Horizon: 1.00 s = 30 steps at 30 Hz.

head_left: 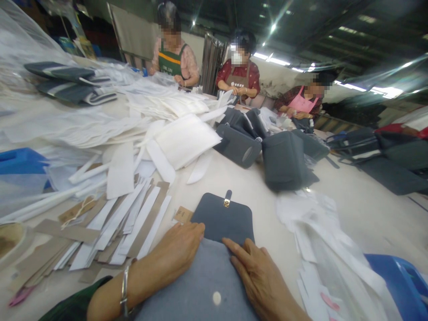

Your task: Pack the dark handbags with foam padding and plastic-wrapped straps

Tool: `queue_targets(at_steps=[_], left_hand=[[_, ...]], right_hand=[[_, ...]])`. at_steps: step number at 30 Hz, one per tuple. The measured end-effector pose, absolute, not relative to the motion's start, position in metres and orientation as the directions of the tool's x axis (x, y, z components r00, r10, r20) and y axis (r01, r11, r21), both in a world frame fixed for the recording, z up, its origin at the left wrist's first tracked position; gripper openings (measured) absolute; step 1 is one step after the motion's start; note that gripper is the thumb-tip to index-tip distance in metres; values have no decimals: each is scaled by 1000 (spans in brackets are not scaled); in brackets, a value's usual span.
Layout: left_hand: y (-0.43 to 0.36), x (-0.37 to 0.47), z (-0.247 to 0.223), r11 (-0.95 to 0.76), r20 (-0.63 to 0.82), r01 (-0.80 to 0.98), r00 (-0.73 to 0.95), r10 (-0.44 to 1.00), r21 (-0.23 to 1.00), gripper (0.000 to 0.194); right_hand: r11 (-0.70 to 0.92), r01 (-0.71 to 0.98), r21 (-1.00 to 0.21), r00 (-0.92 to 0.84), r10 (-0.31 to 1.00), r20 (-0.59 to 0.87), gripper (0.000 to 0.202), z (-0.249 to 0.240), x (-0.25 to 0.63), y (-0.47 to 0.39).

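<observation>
Grey fabric of the bag (214,272) lay flat at the table's near edge, where I had my left hand (177,254) and right hand (261,276) pressed palm-down, fingers spread, gripping nothing, apparently steadying its flap (222,218).

The one camera sits on my head, looking forward and down across the long cream worktable (351,209). My left hand (177,249) and right hand (257,276) lie closest, at the bottom edge. Farther off, the view faces three seated co-workers (239,73) along the far side.
</observation>
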<state>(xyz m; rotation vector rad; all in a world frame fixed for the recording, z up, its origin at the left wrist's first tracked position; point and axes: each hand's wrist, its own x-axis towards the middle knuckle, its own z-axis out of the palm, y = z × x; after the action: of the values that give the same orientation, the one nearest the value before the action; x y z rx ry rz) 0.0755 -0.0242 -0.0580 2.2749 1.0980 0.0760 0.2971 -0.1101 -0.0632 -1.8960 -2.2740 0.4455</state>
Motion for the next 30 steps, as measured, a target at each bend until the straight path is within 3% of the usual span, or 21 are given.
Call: queue_targets(at_steps=[5,8,11,13,15,19,24,28,30], left_hand=[[-14,55,-61,-369,-322,813,534,782,451,27],[-1,45,-49,-375,-339,901,431,836,220,37],[5,46,-27,-436,-205,898,439,875,62,46],[-2,55,-12,-543,-79,831,553,829,122,50],[-17,66,-2,-667,-36,696,698,715,266,60],[-48,83,-5,-709,-164,458,881,444,537,54],[-56,78,-32,-632,-219,489,861,459,601,56],[-58,74,-39,-656,-131,455,867,481,602,53],[-60,75,-40,-671,-76,433,868,491,602,51]], right_hand=[[166,936,-312,-202,975,-87,35,-63,296,-109],[181,933,-312,-212,975,-66,34,-64,297,-110],[199,926,-320,-219,975,-27,33,-66,299,-110],[208,924,-321,-224,975,-12,33,-67,299,-110],[213,922,-322,-229,973,-14,33,-67,298,-109],[163,935,-316,-201,975,-94,32,-63,293,-108],[110,945,-307,-154,980,-125,32,-58,289,-108],[137,983,-123,-131,990,55,34,-46,283,-110],[191,972,-134,-178,979,100,36,-35,275,-114]])
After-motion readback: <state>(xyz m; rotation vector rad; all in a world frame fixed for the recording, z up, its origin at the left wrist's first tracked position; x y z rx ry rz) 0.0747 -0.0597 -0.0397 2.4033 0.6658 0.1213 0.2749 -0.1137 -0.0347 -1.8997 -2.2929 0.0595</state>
